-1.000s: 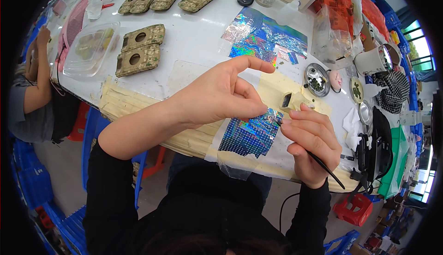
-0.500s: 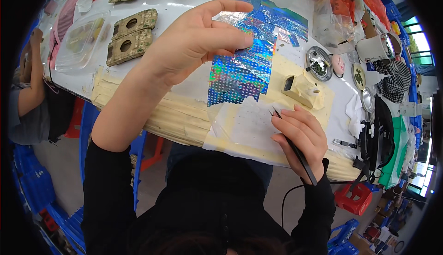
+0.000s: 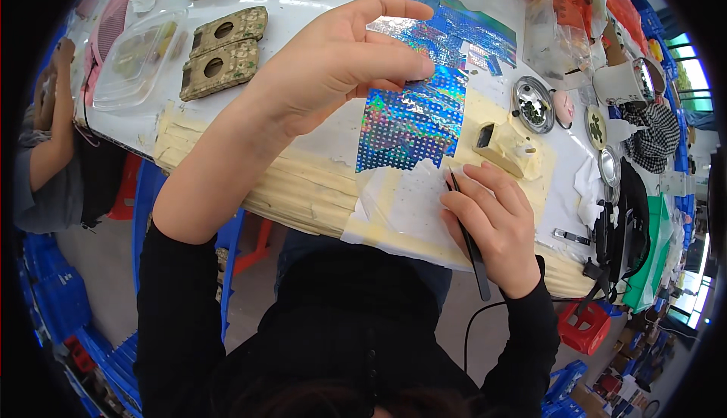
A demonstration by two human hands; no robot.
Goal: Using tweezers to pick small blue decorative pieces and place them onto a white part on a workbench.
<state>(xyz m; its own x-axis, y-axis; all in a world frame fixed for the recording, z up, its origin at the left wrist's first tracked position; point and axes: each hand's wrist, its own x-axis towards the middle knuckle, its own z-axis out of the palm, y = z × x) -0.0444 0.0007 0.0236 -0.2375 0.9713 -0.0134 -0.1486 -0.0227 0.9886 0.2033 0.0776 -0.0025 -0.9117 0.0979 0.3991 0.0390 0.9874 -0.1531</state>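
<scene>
"What are your hands doing?"

"My left hand (image 3: 326, 62) has thumb and fingertips pinched together on the strip (image 3: 413, 130), with the index finger stretched out clear of it. My right hand (image 3: 503, 229) is curled closed round the tweezers (image 3: 473, 247), at five o'clock from the strip. Their tips point up, just beside the strip's lower right corner; I can't tell whether they grip anything."

"What's the strip like?"

"Shiny blue foil with rainbow glints, dotted all over with small pale squares in rows. It's creased near my thumb, and its lower edge is ragged. At six o'clock from it lies a backing sheet (image 3: 405, 206), pale and thin, with a wrinkled clear film at its left side. At one o'clock is a larger foil (image 3: 473, 28), crumpled and just as bright."

"Any solid shapes on the bench (image 3: 291, 13)?"

"A cream block (image 3: 511, 149) between three and four o'clock, with a dark opening on its left end and a peg on top. Towards ten o'clock, two camouflage shells (image 3: 219, 47) side by side, each with a round hole."

"And the containers?"

"Near three o'clock, a round metal dish (image 3: 542, 123) holds dark green bits (image 3: 531, 107). Well off between nine and ten, a clear plastic box (image 3: 117, 98) has something yellowish-green in it, too hazy to name."
</scene>
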